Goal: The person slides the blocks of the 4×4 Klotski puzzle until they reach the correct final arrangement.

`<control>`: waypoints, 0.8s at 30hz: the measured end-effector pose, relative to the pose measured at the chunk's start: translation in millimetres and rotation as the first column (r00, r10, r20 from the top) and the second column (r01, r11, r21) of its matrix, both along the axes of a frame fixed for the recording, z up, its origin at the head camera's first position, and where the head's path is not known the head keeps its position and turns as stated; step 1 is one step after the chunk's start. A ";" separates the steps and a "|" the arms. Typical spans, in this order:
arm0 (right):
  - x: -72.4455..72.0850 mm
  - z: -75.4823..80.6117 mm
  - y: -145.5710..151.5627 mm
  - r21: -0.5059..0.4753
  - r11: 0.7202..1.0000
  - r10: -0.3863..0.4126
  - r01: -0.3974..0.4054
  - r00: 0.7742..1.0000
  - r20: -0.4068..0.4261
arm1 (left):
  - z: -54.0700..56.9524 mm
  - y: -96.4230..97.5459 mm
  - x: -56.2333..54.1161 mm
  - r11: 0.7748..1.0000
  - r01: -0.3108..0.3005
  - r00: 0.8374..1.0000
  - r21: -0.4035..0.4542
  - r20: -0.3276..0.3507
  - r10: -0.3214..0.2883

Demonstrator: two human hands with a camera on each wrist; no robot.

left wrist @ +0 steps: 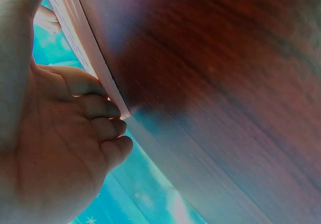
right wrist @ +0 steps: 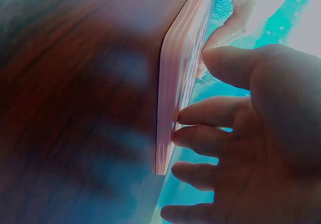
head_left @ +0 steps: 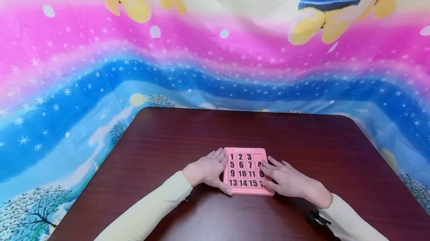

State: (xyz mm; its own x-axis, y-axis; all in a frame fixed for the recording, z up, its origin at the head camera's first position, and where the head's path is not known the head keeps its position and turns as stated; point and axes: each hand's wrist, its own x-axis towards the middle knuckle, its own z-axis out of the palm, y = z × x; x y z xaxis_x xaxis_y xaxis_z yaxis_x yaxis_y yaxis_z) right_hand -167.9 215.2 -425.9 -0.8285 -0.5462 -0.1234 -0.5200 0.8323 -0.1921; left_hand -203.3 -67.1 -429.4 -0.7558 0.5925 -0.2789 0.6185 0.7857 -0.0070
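Observation:
A pink sliding number puzzle [head_left: 246, 192] lies flat on the dark wooden table. Its black-numbered tiles stand in rows, with a gap at the top right corner beside the 3. Along the puzzle's left edge rests my left hand [head_left: 209, 169], fingers at the upper part and thumb by the lower left corner. My right hand [head_left: 290, 181] reaches in from the right, its fingers and thumb extended over the right column and partly hiding those tiles. In the right wrist view, the right hand's fingertips [right wrist: 188, 116] touch the puzzle's side [right wrist: 170, 93].
The brown table [head_left: 168, 132] has rounded far corners. Behind and beside it hangs a colourful cloth [head_left: 215, 54] with snowflakes, trees and cartoon figures. Both forearms wear pale sleeves [head_left: 151, 203]; a black clip-like object [head_left: 319, 218] is at the right cuff.

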 end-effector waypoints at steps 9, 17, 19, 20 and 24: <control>-5.8 0.3 -2.8 0.014 1.000 0.020 -0.019 0.999 -0.047 | -0.2 -0.7 0.4 1.000 -0.002 1.000 0.006 0.000 0.002; -20.0 -2.5 -3.2 0.025 1.000 0.012 -0.011 0.999 -0.039 | -1.0 -0.8 0.5 1.000 -0.007 1.000 0.014 0.007 0.007; -22.9 -3.8 -2.5 0.022 1.000 0.015 -0.014 0.999 -0.048 | -1.3 -0.8 0.4 1.000 -0.008 1.000 0.016 0.007 0.008; -23.9 -4.2 -2.3 0.021 1.000 0.009 -0.008 0.999 -0.044 | -1.5 -0.8 0.3 1.000 -0.008 1.000 0.015 0.007 0.008; -25.4 -4.8 -1.6 0.017 1.000 -0.015 0.015 1.000 -0.024 | -1.4 -0.2 0.2 1.000 -0.006 1.000 0.008 0.004 0.006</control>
